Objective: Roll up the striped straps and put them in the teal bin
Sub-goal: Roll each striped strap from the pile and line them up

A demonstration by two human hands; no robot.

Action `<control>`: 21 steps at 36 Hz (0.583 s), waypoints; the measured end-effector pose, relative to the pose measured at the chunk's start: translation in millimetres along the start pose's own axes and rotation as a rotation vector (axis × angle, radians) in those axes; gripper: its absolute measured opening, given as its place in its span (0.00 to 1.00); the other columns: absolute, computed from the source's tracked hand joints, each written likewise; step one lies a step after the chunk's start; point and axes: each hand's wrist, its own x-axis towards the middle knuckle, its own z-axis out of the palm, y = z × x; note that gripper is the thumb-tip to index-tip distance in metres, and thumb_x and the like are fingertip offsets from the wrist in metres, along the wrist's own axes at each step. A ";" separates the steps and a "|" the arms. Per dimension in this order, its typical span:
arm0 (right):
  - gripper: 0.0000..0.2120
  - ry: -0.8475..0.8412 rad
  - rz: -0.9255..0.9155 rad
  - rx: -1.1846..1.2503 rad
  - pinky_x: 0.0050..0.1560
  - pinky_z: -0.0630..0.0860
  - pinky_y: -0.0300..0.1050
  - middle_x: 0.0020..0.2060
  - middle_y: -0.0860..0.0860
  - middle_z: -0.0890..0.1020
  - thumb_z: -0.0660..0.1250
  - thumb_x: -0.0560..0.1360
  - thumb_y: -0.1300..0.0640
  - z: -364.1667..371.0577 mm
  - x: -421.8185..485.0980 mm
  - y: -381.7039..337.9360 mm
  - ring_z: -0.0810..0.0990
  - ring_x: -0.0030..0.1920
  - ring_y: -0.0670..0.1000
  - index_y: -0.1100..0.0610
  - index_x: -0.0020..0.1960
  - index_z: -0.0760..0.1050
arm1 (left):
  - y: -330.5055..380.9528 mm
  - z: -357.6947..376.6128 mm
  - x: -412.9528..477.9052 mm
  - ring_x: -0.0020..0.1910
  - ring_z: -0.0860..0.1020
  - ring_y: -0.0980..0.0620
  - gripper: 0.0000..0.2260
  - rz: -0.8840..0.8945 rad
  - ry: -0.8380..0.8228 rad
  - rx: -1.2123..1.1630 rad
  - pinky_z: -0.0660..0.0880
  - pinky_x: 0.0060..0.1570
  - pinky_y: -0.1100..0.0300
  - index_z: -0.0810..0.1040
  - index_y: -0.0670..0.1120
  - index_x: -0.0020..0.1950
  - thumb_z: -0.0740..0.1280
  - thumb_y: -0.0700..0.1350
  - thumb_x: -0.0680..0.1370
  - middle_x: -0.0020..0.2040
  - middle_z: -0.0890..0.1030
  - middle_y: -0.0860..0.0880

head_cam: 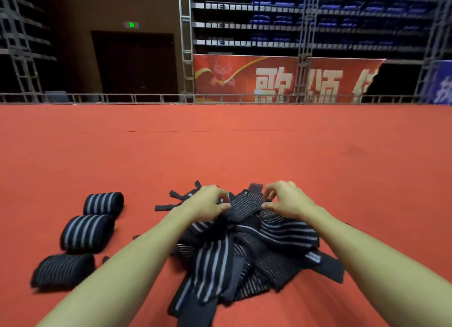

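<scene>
The left hand (210, 202) and right hand (286, 199) are pinching a striped strap (247, 204) between them, apparently to start rolling it; finished rolls (88, 231) are waiting left of the left hand; no teal bin visible.

Strap pile (244, 253), near centre: black, thin white-grey lengthwise stripes; some pieces plain black.
Rolled straps (86, 232), near left: black; far two with broad pale grey stripes; nearest roll (63, 270) with finer stripes, possibly grey, blurred.
Floor (244, 150): plain orange-red.
Banner (244, 77), far: red, white characters, gold swirl.
Seats (342, 20), far right: blue.
Sign (132, 24), far left: green.
</scene>
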 end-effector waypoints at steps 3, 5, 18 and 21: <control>0.11 0.006 -0.013 0.043 0.55 0.77 0.48 0.48 0.49 0.83 0.75 0.73 0.48 3.8 11.1 10.2 0.80 0.51 0.52 0.50 0.52 0.80 | 6.6 8.0 18.3 0.57 0.78 0.44 0.12 -0.042 -0.038 -0.007 0.71 0.53 0.56 0.81 0.44 0.60 0.64 0.49 0.82 0.57 0.81 0.44; 0.11 0.008 -0.034 0.057 0.54 0.77 0.47 0.49 0.50 0.82 0.75 0.74 0.48 8.8 17.9 12.0 0.79 0.50 0.52 0.51 0.53 0.80 | 7.4 12.1 27.5 0.58 0.77 0.44 0.13 -0.073 -0.068 -0.005 0.72 0.55 0.55 0.80 0.44 0.61 0.63 0.50 0.82 0.58 0.81 0.44; 0.10 -0.022 -0.114 0.097 0.55 0.77 0.47 0.46 0.47 0.80 0.75 0.73 0.50 29.9 32.0 20.6 0.79 0.52 0.52 0.51 0.53 0.81 | 10.1 31.9 52.7 0.58 0.76 0.45 0.14 -0.085 -0.049 -0.070 0.68 0.52 0.58 0.75 0.47 0.62 0.70 0.50 0.79 0.56 0.79 0.46; 0.11 -0.036 -0.122 0.098 0.55 0.77 0.47 0.48 0.48 0.80 0.75 0.73 0.49 27.9 31.9 22.5 0.79 0.52 0.52 0.50 0.53 0.81 | 13.1 25.6 53.9 0.54 0.76 0.48 0.13 -0.091 -0.033 -0.125 0.69 0.49 0.58 0.77 0.47 0.59 0.73 0.48 0.76 0.56 0.79 0.47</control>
